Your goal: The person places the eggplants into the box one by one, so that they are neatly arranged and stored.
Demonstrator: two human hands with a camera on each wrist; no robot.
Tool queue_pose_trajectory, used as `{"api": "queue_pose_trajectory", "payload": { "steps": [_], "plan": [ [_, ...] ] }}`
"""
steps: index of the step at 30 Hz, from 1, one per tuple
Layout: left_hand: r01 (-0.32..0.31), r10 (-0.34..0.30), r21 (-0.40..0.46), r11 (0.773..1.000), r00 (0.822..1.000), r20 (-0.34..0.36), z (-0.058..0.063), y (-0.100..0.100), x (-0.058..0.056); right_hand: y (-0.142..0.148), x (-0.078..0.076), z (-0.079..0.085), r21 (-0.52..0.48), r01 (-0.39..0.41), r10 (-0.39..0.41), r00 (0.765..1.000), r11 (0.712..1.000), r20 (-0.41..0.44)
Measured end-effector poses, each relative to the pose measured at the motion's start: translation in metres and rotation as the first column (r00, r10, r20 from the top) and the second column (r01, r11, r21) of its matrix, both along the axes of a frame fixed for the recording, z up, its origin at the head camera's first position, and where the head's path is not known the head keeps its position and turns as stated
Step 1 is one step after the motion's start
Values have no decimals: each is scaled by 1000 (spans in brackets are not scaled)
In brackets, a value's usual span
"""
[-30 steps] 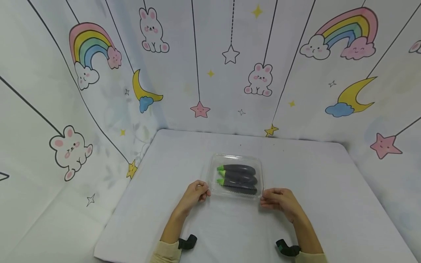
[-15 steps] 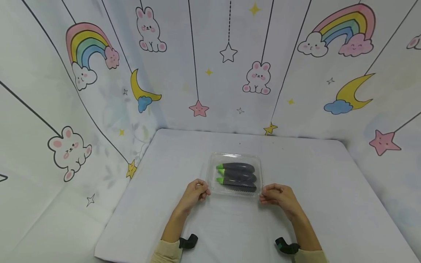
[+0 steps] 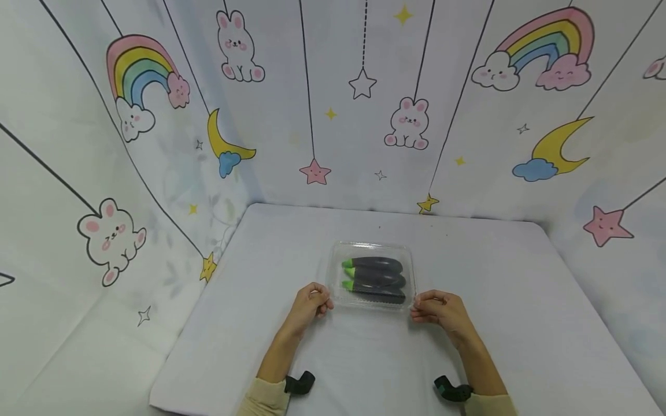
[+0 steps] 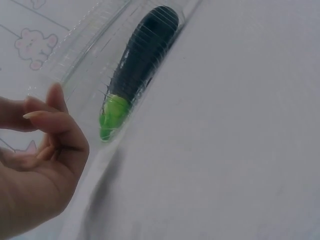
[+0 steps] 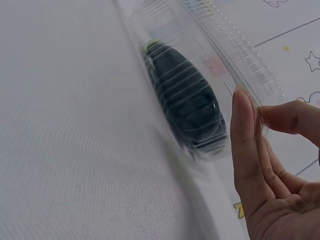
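A clear plastic clamshell box [image 3: 336, 251] lies on the table in front of me, its lid down. Three dark eggplants [image 3: 378, 278] with green stem ends lie side by side inside it. At the box's near left corner, my left hand [image 3: 308, 307] pinches the rim between thumb and fingers. My right hand [image 3: 445, 315] pinches the near right corner the same way; the right wrist view shows the thumb and index finger on the ribbed plastic edge [image 5: 240, 47]. Through the near wall, the left wrist view shows one eggplant [image 4: 142, 57].
A white-covered table [image 3: 520, 323] spreads around the box on all sides. Behind and beside it hangs a white cloth backdrop [image 3: 333, 138] printed with rabbits, stars, moons and rainbows. A black wrist camera [image 3: 300, 383] sits on the left wrist, another wrist camera [image 3: 451, 389] on the right.
The head view has shifted slightly. Both hands keep their hold on the box corners, and the box and eggplants stay practically where they were.
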State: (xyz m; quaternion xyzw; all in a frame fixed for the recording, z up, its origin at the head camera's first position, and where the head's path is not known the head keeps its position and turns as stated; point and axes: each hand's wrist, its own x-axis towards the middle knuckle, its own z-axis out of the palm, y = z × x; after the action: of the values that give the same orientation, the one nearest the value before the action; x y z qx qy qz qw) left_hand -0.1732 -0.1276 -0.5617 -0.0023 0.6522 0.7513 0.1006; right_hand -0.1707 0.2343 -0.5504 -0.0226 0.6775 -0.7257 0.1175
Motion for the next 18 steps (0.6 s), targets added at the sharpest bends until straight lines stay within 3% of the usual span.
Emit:
{"api": "queue_pose_trajectory", "payload": {
  "steps": [13,18],
  "plan": [
    [-25,26,-20,999,1000,15,0,3,-3,1,-3,-7,12,49,-49,998,999,30],
    [-4,4,-1,1000,999,46,-2,6,-2,3,-2,-8,53,53,-56,997,997,54]
  ]
}}
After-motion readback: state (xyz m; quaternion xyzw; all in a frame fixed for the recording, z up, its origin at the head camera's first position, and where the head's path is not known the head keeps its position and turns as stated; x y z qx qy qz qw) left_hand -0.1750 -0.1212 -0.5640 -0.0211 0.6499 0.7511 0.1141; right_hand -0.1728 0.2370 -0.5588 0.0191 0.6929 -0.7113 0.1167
